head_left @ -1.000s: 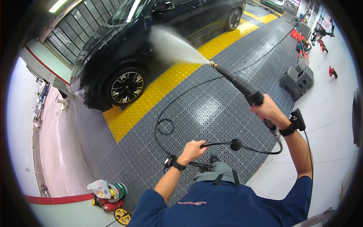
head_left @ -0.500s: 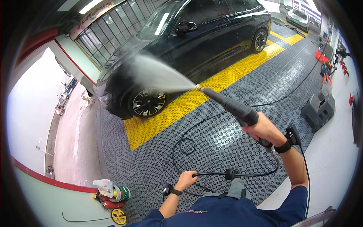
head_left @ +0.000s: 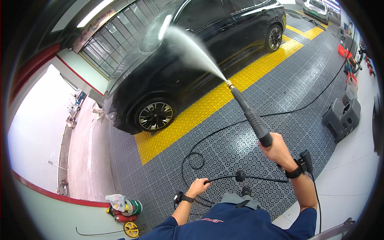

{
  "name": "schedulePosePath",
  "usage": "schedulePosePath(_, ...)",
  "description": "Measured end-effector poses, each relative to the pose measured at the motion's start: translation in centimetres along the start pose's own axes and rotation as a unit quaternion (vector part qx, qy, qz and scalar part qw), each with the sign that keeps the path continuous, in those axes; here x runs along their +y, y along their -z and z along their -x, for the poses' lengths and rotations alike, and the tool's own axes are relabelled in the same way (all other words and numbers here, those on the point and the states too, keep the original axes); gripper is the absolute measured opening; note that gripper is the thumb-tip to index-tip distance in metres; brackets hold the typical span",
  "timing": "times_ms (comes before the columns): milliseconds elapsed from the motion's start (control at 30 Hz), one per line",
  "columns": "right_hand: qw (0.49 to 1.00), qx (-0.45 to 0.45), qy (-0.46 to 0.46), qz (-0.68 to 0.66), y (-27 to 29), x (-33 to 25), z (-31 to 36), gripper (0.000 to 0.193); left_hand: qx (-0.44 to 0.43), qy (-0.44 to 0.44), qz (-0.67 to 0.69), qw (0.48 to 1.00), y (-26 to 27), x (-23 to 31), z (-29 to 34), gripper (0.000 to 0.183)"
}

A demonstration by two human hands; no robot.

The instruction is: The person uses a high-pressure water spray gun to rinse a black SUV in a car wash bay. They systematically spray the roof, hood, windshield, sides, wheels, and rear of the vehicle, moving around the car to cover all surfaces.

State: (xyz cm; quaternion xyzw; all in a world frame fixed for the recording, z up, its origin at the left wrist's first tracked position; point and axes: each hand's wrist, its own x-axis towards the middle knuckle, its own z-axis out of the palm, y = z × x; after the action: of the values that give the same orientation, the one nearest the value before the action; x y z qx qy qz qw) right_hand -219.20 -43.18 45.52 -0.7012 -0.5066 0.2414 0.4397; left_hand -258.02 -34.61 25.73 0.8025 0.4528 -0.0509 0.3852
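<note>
Right hand point(head_left: 276, 150): wrapped round the spray gun point(head_left: 255, 122), and it's blasting towards the dark car point(head_left: 196, 72)!
Left hand point(head_left: 198, 187): gripping the black hose point(head_left: 222, 177).
Spray gun: up over the grey floor point(head_left: 224, 146), nozzle against the yellow strip point(head_left: 192, 122).
Bucket point(head_left: 135, 207): green-and-white, beside the floor's lower-left corner, white bag point(head_left: 115, 201) at its top, contents hidden.

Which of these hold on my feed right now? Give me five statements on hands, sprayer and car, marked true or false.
1. The right hand grips the spray gun. True.
2. The left hand is empty. False: the left hand holds the black hose.
3. White spray leaves the spray gun's tip. True.
4. The spray gun points away from the dark car. False: it points toward the car.
5. A yellow strip runs along the car's near side. True.
</note>
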Motion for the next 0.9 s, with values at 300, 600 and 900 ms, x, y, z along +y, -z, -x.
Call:
schedulePosePath(300,0.997,-0.054,-0.036,0.043,-3.3,1.4,-7.3,0.012,-0.009,0.034,0.003,0.999,0.2,-1.1,-4.3,0.030)
schedulePosePath(600,0.968,-0.189,-0.140,0.090,-7.6,2.6,-23.4,0.021,0.024,0.009,0.090,0.996,-0.4,-5.9,-11.4,0.035)
schedulePosePath(900,0.937,-0.294,-0.148,0.121,-10.5,1.9,-36.6,0.024,-0.056,-0.017,0.150,0.987,3.5,-4.5,-20.5,0.036)
